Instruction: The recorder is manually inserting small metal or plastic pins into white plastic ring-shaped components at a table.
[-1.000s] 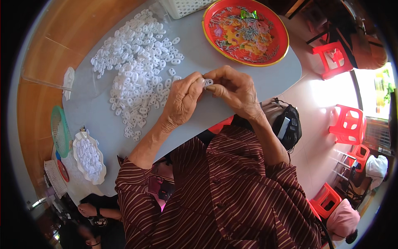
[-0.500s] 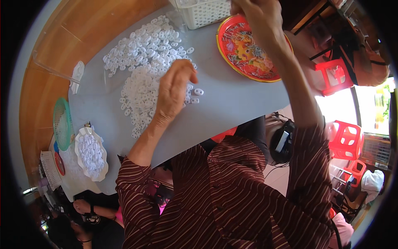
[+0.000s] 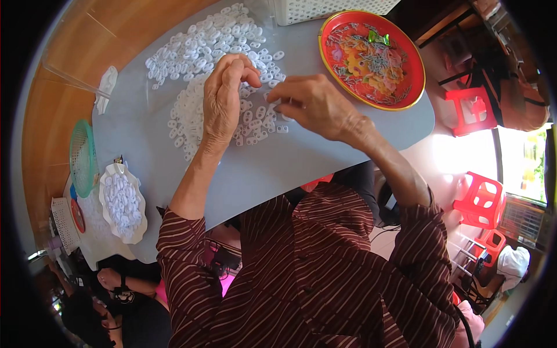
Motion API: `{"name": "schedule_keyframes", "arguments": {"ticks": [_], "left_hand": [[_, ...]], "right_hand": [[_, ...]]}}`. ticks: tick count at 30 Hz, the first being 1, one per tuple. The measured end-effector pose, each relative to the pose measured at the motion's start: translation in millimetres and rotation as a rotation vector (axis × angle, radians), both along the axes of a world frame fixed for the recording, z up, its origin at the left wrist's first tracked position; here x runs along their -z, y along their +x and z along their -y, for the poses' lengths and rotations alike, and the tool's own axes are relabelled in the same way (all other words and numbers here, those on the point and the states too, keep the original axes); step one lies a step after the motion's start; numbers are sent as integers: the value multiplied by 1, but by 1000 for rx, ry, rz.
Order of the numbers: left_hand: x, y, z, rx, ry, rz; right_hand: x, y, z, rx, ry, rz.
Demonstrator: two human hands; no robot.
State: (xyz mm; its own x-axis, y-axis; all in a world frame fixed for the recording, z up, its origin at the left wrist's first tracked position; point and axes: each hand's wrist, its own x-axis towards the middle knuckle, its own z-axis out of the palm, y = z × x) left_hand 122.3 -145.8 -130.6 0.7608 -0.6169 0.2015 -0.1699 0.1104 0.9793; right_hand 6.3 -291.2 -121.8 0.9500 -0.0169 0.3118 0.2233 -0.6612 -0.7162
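Observation:
White oval plastic pieces with two holes (image 3: 191, 116) lie heaped on the grey table. My left hand (image 3: 225, 95) hovers over the heap, its fingers curled inward; whatever they hold, if anything, is hidden. Close on its right, my right hand (image 3: 316, 107) has bent fingers drawn together above the heap's right edge. What is between those fingertips is too small to make out. Past my right hand stands a round red tray (image 3: 418, 75) with a gold rim and flower pattern, holding many small metal pins (image 3: 377, 58) and a green shiny wrapper (image 3: 379, 38).
A white perforated basket (image 3: 331, 8) stands at the far edge. On the left are a scalloped white dish (image 3: 139, 232) of white pieces, a green mesh basket (image 3: 83, 159) and a white cloth (image 3: 106, 87). Red stools (image 3: 480, 200) stand right; another person's hand (image 3: 110, 278) shows lower left.
My right hand has come down from the far side, beyond the red tray, to beside my left hand. The whole tray and its green wrapper now show. My left hand stays over the heap.

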Motion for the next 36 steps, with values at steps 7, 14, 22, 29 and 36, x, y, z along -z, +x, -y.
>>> {"name": "schedule_keyframes", "arguments": {"ticks": [7, 14, 22, 29, 36], "left_hand": [[-7, -8, 1, -3, 59, 24], [-3, -17, 4, 88, 102, 150], [-12, -34, 5, 220, 272, 144], [-10, -48, 7, 216, 205, 193], [-8, -46, 7, 188, 175, 254]], "right_hand": [[9, -7, -1, 3, -149, -50], [11, -17, 8, 83, -65, 55], [4, -29, 13, 289, 517, -103], [6, -32, 4, 304, 533, -86], [6, -34, 10, 279, 620, -101]]}}
